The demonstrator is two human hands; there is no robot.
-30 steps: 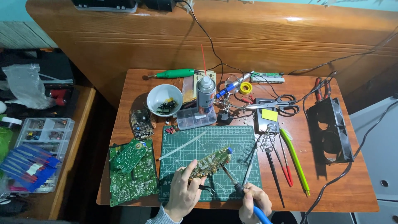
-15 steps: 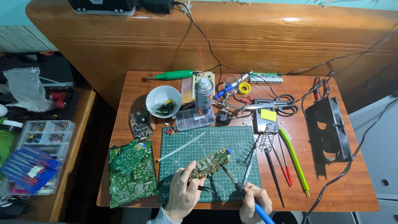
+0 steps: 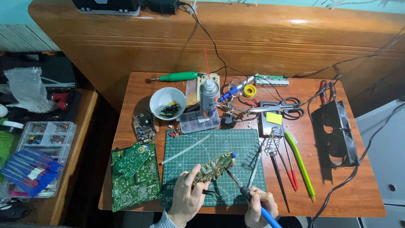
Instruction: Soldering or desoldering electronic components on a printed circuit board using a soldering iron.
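Now, in the head view, the left hand still grips the circuit board tilted above the green cutting mat, while the right hand, closed around the soldering iron, has brought its tip closer to the board's edge.

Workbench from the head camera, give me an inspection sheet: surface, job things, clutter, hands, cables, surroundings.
Surface: wooden table with a green cutting mat.
Job's things: small circuit board tilted over the mat; soldering iron, tip at the board.
Clutter: white bowl, spray can, scissors, two green boards, black fan.
Hands: left hand grips the small circuit board; right hand holds the soldering iron.
Cables: black cable trails off the right edge.
Surroundings: parts organizer on a side table, left.
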